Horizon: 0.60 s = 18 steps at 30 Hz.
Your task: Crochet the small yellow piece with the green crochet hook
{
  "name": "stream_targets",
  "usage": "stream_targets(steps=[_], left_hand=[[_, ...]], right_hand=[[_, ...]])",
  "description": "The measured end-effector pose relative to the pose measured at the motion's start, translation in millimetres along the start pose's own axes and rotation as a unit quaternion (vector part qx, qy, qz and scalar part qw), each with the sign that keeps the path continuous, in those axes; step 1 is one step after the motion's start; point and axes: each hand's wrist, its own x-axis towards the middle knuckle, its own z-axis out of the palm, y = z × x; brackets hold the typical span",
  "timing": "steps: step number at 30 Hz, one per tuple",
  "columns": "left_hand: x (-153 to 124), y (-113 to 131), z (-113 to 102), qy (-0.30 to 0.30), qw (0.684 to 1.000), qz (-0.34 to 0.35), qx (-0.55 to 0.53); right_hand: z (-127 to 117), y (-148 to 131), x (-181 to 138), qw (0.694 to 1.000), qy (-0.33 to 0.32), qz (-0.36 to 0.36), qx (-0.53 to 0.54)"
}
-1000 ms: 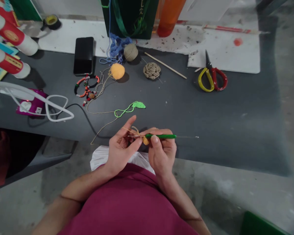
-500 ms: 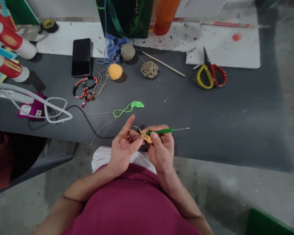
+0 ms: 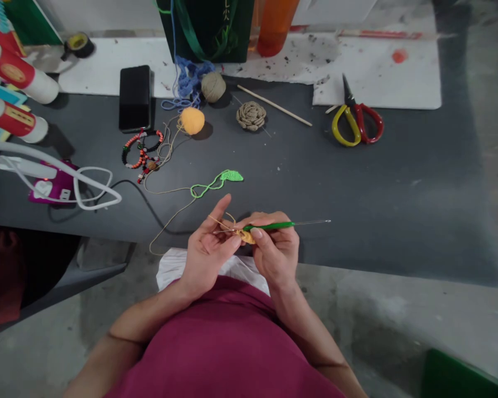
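Observation:
Between my hands, just over the table's near edge, is a small yellow crochet piece [image 3: 246, 237]. My left hand [image 3: 209, 246] pinches its left end between thumb and fingers, index finger raised with yellow yarn across it. In my right hand [image 3: 276, 246] is a crochet hook [image 3: 269, 226] with a green handle; its thin metal shaft sticks out to the right, and its other metal end reaches left past the piece. My right thumb presses beside the yellow piece. Ahead of my hands lies a small green crocheted leaf [image 3: 232, 176] with a loose yarn tail.
Balls of yellow yarn [image 3: 192, 121] and beige yarn [image 3: 213, 87] lie beyond, near a coiled brown crochet rose [image 3: 251, 116], a wooden stick [image 3: 274, 105] and scissors [image 3: 357, 119]. Leftward are a phone [image 3: 135, 99], beaded bracelets [image 3: 141, 152] and white cables [image 3: 95, 185]. Another person's arm [image 3: 2, 276] shows at left.
My right hand has shifted slightly right with the hook, whose right tip now reaches farther out. The metal end on the left now shows clearly in front of my left fingers.

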Motion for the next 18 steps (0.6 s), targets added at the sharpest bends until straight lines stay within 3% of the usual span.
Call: stream_targets(steps=[18], left_hand=[[2.0,-0.7,-3.3,-0.043,0.998,0.046,-0.019]], right_hand=[[3.5,0.7,5.9,0.998,0.011,0.035,0.053]])
